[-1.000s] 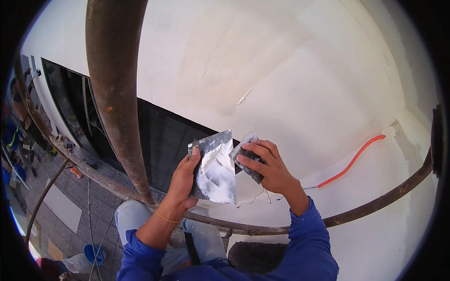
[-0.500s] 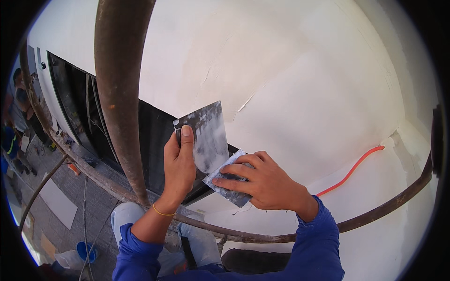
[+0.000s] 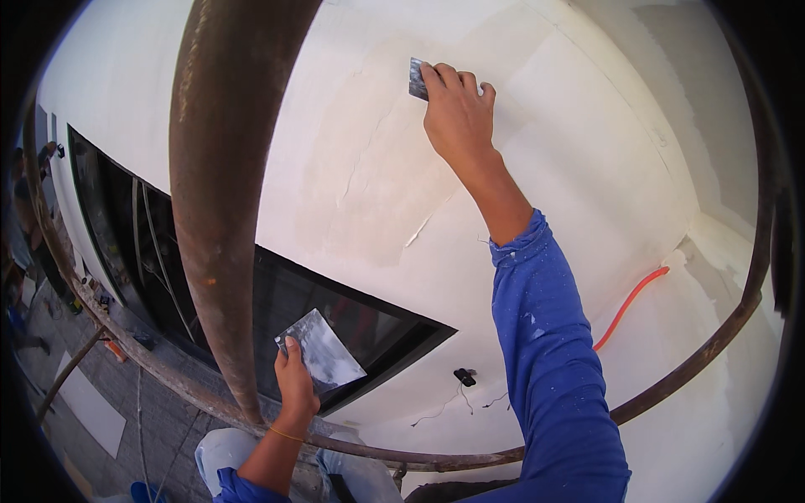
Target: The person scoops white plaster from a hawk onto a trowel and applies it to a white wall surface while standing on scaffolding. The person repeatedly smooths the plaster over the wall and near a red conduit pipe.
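High against the white plastered wall (image 3: 470, 214), my right hand (image 3: 463, 109) grips a small flat putty blade (image 3: 418, 81) with its fingers wrapped over it. The blade is at the wall's surface, beside a damp-looking beige patch (image 3: 335, 168). Lower down, my left hand (image 3: 296, 381) holds a wider square putty knife (image 3: 329, 348) by its edge, thumb on top; the metal face is smeared with white compound. A short raised ridge of putty (image 3: 418, 230) shows on the wall below my right hand.
A thick rusty scaffold pole (image 3: 222, 193) rises close in front of me, and a curved rail (image 3: 671, 381) runs around at waist height. A dark window (image 3: 327, 293), an orange-red conduit (image 3: 631, 306) and a black wall box with wires (image 3: 464, 377) are nearby. Far left, a person (image 3: 38, 226) stands below.
My right hand has moved up and away from the left, carrying its blade to the wall. My left hand has dropped lower with the wide putty knife. The view has shifted.
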`<move>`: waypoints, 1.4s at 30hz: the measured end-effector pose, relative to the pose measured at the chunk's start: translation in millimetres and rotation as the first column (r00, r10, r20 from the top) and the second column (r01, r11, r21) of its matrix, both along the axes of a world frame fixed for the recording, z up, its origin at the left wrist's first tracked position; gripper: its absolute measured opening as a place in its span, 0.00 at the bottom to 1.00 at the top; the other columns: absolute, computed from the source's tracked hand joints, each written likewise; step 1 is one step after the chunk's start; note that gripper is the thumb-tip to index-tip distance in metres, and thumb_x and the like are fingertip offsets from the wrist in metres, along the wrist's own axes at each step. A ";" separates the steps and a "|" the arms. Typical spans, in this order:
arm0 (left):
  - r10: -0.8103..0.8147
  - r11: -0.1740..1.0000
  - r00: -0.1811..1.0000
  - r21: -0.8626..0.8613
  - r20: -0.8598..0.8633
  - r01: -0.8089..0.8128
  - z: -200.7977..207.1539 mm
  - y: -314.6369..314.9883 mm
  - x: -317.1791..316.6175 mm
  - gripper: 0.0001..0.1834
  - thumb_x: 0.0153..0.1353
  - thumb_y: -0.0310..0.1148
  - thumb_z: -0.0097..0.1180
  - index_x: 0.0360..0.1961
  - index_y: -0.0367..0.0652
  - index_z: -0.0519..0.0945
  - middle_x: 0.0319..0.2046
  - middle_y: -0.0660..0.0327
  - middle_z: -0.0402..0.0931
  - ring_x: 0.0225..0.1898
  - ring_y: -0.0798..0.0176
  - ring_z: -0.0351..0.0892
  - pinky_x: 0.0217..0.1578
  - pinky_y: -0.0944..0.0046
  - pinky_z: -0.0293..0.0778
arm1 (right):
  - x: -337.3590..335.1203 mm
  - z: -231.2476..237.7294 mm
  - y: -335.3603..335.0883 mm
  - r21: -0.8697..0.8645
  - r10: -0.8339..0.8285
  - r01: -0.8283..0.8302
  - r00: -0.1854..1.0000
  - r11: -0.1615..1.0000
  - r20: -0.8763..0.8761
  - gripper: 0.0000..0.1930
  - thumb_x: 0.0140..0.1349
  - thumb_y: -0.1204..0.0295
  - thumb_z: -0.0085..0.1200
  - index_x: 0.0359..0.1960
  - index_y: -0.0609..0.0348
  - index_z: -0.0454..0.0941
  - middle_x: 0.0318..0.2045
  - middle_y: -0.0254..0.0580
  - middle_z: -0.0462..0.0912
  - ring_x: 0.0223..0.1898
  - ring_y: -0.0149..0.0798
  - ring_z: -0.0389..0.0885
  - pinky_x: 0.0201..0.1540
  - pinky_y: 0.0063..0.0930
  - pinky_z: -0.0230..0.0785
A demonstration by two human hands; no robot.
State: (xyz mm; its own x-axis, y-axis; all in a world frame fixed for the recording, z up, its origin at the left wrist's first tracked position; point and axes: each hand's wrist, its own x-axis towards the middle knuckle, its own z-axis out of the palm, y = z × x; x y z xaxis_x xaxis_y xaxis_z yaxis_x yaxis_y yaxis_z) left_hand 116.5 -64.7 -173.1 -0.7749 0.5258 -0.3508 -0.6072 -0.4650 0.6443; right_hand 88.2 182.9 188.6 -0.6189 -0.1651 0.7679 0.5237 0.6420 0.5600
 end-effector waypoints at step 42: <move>0.112 0.986 0.993 -0.128 0.035 -0.107 -38.4 -7.7 -6.7 0.21 0.79 0.49 0.46 0.51 0.41 0.78 0.42 0.63 0.81 0.43 0.66 0.81 0.48 0.62 0.77 | -44.2 -307.7 38.0 -0.041 0.126 -0.119 0.940 0.992 0.316 0.28 0.67 0.69 0.45 0.70 0.60 0.67 0.64 0.39 0.72 0.61 0.41 0.70 0.70 0.54 0.56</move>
